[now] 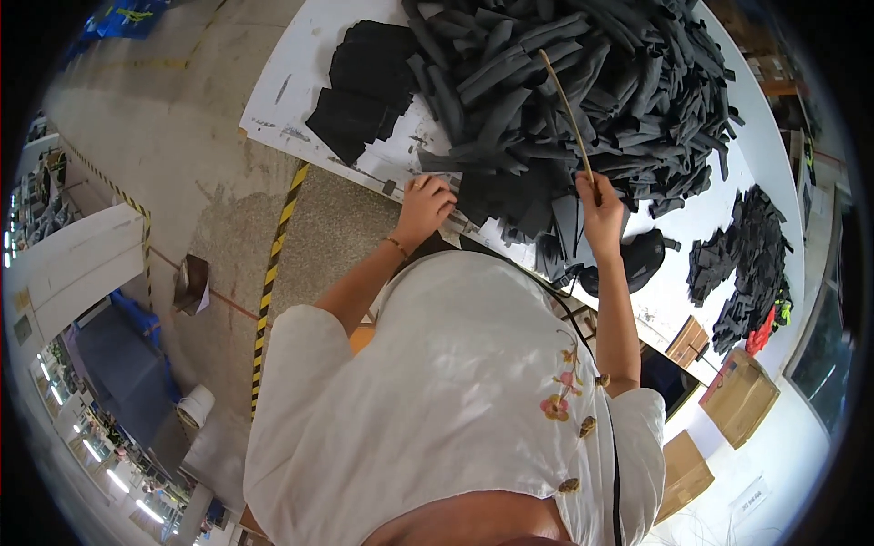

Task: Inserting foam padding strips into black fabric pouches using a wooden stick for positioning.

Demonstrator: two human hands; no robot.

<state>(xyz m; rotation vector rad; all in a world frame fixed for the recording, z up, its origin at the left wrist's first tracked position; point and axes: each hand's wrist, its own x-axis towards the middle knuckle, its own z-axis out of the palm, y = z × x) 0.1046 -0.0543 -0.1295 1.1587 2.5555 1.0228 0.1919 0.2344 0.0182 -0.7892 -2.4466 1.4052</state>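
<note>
My right hand (pixel 601 218) is closed round the lower end of a thin, pale wooden stick (pixel 566 105). The stick points away from me, over a big heap of dark grey fabric tubes (pixel 637 100). At the near edge of the white table (pixel 273 114), my left hand (pixel 426 209) has its fingers curled in; whatever may be inside them is hidden. Flat black fabric pieces (pixel 514 196) lie between my two hands, just in front of the heap. More flat black pieces (pixel 369 77) are stacked at the far left of the table.
A black bag (pixel 642 259) sits right of my right hand. Bundles of dark strips (pixel 751 259) and a red item (pixel 759 335) lie at the table's right side. Cardboard boxes (pixel 739 398) stand below. Yellow-black tape (pixel 278 264) marks the floor at left.
</note>
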